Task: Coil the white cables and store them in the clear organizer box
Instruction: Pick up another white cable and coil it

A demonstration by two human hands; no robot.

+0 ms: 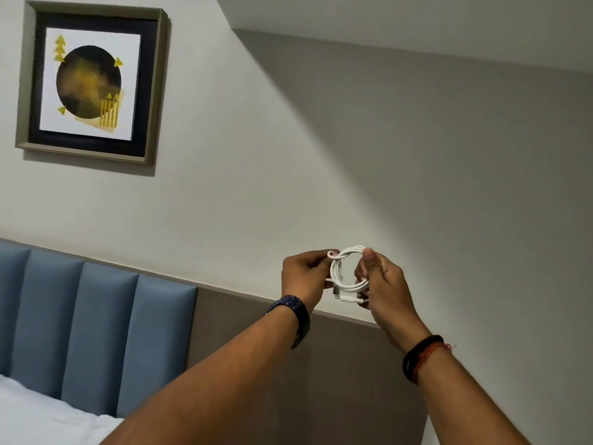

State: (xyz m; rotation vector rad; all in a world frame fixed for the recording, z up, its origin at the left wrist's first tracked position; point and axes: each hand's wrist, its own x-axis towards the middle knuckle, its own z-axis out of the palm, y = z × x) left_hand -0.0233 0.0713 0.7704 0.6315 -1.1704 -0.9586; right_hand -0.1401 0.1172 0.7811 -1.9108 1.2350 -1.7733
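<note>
A white cable [340,273] is wound into a small round coil and held up in the air in front of the wall. My left hand [303,274] pinches a short loop of the cable end at the coil's upper left. My right hand [382,284] grips the coil's right side, thumb on top, with a white plug end hanging at the bottom of the coil. The clear organizer box is not in view.
A blue padded headboard [80,329] and a white bed corner [35,415] lie at the lower left. A framed picture [91,81] hangs on the wall at the upper left. A brown wall panel [256,322] runs behind my forearms.
</note>
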